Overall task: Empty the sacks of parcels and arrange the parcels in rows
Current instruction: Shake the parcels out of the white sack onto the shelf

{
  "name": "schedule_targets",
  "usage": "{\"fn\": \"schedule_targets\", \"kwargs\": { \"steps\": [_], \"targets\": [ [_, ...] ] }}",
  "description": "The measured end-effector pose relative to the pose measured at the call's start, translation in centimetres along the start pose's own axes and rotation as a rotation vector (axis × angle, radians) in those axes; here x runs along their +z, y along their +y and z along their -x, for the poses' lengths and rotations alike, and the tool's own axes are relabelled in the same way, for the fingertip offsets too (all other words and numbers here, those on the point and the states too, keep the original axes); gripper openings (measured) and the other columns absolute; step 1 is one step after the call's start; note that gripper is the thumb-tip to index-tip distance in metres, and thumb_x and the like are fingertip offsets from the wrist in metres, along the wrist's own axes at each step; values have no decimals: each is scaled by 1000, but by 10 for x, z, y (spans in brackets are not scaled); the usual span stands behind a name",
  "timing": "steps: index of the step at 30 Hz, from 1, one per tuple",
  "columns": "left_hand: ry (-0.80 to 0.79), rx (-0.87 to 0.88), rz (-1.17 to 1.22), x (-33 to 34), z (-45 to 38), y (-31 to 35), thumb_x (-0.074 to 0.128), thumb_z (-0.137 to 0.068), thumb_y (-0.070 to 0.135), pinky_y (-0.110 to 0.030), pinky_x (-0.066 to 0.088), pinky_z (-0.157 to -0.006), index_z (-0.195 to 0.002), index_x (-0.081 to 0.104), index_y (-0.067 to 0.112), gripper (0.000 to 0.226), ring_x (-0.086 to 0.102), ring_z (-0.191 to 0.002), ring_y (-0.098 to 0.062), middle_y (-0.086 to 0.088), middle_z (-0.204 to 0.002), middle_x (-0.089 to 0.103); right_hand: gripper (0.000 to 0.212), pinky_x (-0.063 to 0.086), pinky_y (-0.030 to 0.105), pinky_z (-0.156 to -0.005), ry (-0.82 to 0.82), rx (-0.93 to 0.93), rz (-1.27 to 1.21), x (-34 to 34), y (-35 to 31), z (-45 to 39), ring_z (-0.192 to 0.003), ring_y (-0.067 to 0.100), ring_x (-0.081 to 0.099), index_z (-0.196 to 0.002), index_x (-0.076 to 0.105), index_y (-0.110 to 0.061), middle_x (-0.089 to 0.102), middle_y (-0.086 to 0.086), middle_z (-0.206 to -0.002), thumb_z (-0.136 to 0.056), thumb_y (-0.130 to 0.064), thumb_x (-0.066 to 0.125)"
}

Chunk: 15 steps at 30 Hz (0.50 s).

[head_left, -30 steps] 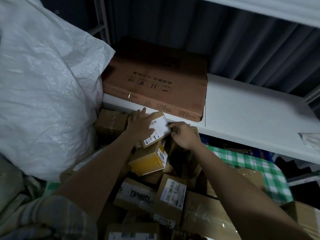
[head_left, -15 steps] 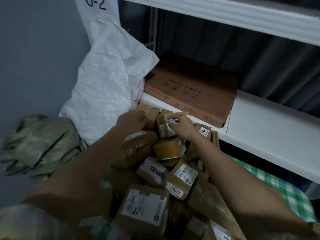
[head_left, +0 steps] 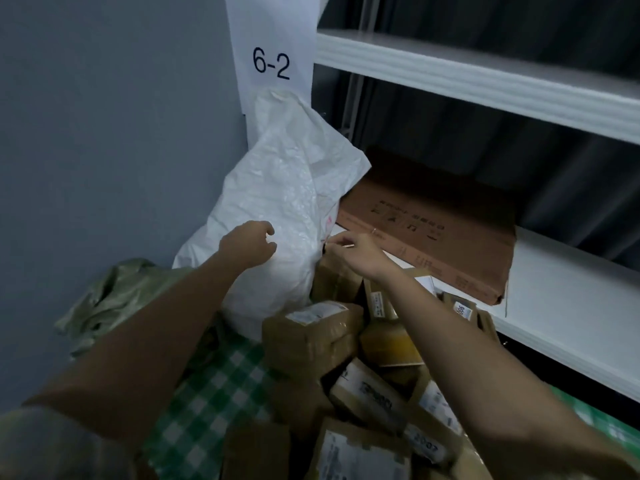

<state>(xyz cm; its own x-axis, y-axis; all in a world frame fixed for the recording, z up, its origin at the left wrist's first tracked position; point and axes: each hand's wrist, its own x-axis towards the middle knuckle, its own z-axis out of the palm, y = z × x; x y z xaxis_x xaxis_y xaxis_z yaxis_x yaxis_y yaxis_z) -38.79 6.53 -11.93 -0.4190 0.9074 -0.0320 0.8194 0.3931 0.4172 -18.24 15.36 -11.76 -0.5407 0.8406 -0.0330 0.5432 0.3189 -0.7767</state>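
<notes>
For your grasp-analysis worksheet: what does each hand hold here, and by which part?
Left hand: curled fingers against the white woven plastic sack; grip uncertain. Right hand: seems to pinch the sack's edge.

Both bare forearms reach forward toward 12 o'clock. The left hand (head_left: pixel 247 247) has loosely curled fingers; the right hand (head_left: pixel 356 252) has its fingertips pinched together.

A crumpled white sack (head_left: pixel 277 216) leans upright against the wall; brown labelled parcels (head_left: pixel 311 334) lie heaped beside it.
</notes>
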Motion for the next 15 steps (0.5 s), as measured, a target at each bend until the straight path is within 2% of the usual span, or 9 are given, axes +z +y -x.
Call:
{"fn": "schedule_targets", "kwargs": {
  "steps": [2,4,6,8,11,13,15],
  "targets": [
    [-2,-9,6,-1,-29,-28,56,-92,29,-40,43,-99,-131,53,16,41,52,-120,-28,-9,-134,52,34,46,32,-92,7,62,-43,22,-9,-29,-112,18,57,-117,65,-14,60,5,-127,-90,-33,66],
    [-32,-13,-4,-1,-57,-53,56,-92,31,-40,41,-101,-134,49,16,44,48,-123,-33,-14,-136,47,55,41,34,-103,15,135,-82,42,-19,-57,-130,22,45,-137,50,-13,44,6,-146,-90,-35,67],
    [-56,-14,-23,-5,-89,-79,55,-94,35,-42,38,-101,-138,42,14,51,44,-125,-37,-17,-138,43,77,32,41,-113,73,177,-73,63,-31,-92,-141,27,32,-148,32,-12,31,8,-154,-87,-38,70],
    [-81,-20,15,-8,-114,-102,55,-93,39,-42,37,-103,-143,35,10,61,41,-129,-37,-19,-142,40,96,24,44,-117,173,196,-44,77,-40,-123,-145,30,23,-152,18,-8,23,11,-158,-82,-42,74],
    [-106,-61,202,-7,-147,-130,63,-88,43,-47,34,-109,-149,23,6,82,35,-135,-38,-19,-149,32,125,12,44,-121,293,234,-101,86,-49,-164,-149,28,8,-154,-4,-6,7,11,-162,-72,-48,81],
    [-78,-96,338,-4,-158,-136,70,-83,43,-47,33,-110,-151,20,7,92,33,-136,-37,-18,-150,29,139,16,47,-121,317,260,-220,87,-49,-182,-149,29,11,-153,-14,-11,8,9,-162,-64,-52,85],
    [-84,-119,419,0,-172,-140,71,-83,38,-41,25,-115,-151,13,6,96,24,-141,-33,-18,-153,21,144,22,49,-119,290,333,-308,94,-47,-200,-147,31,18,-151,-21,-16,13,7,-162,-62,-54,86]
  ]
}}
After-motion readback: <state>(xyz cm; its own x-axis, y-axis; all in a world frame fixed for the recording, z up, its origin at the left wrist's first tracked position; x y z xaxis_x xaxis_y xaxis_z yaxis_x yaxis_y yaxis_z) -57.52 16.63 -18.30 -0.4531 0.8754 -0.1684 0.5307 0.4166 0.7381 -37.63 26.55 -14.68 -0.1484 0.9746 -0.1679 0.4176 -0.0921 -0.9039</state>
